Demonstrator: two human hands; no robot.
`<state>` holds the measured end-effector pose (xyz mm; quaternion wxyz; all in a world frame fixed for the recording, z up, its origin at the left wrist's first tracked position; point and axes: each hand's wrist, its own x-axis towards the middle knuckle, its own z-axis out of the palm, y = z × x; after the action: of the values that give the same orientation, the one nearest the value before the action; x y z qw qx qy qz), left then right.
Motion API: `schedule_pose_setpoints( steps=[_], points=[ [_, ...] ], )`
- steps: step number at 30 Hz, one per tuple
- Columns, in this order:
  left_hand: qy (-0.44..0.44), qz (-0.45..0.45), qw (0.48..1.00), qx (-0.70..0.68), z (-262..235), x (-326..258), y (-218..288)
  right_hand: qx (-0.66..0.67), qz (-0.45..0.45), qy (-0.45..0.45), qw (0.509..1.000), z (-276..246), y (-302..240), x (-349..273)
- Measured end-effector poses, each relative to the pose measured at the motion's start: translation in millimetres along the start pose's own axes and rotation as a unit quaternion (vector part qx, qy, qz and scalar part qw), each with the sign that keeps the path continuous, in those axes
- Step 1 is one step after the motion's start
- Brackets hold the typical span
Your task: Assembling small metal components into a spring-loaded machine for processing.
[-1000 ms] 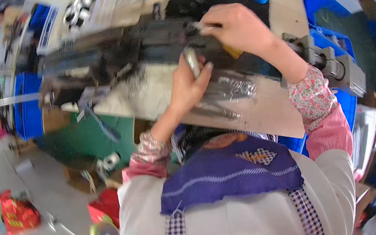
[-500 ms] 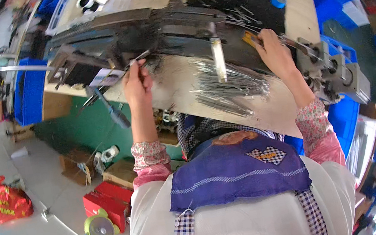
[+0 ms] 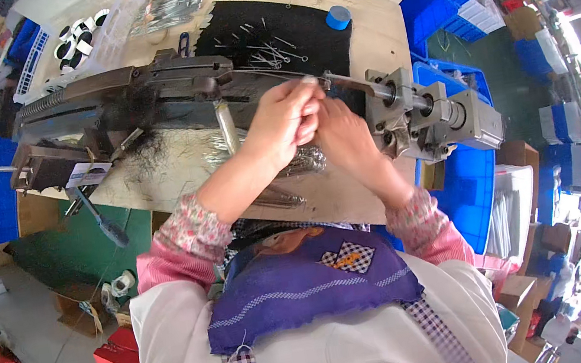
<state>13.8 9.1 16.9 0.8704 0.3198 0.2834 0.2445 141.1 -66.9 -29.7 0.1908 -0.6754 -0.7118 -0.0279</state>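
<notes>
My left hand (image 3: 286, 123) and my right hand (image 3: 345, 132) meet in front of the machine's metal spindle end (image 3: 388, 92). The left hand's fingers are curled in, thumb and fingertips pressed together. Right-hand fingers bend down beside it, nearly touching. Whatever either hand pinches is hidden or too small to make out. A thin wire or rod (image 3: 267, 73) runs from the dark machine bed (image 3: 175, 86) toward the left fingertips. Below the hands lies a pile of thin metal wire pieces (image 3: 303, 162), partly covered by my left forearm. A shiny metal lever (image 3: 226, 125) stands left of that forearm.
Behind the machine, a black mat (image 3: 323, 45) carries several looped wire pieces (image 3: 270, 55) and a blue round lid or roll (image 3: 338, 17). At back left, a clear crate (image 3: 116, 29) holds white-and-black rings. Blue bins (image 3: 466, 189) stand at right. Black bristles (image 3: 148, 158) litter the wooden bench.
My left hand has moved right, away from the machine's left part. My right hand has left the yellow-handled thing and come beside it. The whole view has shifted.
</notes>
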Motion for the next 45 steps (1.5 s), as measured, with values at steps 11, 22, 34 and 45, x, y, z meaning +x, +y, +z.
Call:
schedule_pose_setpoints(
  steps=[11, 22, 34, 45],
  points=[
    [0.038, 0.025, 0.999, -0.025, -13, 15, 0, 0.081, -0.004, -0.025, 0.996, -123, 6, 40],
    [0.132, 0.145, 0.980, -0.035, -16, -5, -5, 0.254, -0.059, -0.188, 0.947, -53, -6, 124],
    [0.018, 0.154, 0.987, -0.037, -21, 5, -11, 0.475, 0.128, -0.363, 0.791, -69, 17, 143],
    [-0.195, 0.094, 0.885, -0.412, -45, 4, 0, -0.013, -0.225, 0.012, 0.974, -78, 2, 103]
  ],
)
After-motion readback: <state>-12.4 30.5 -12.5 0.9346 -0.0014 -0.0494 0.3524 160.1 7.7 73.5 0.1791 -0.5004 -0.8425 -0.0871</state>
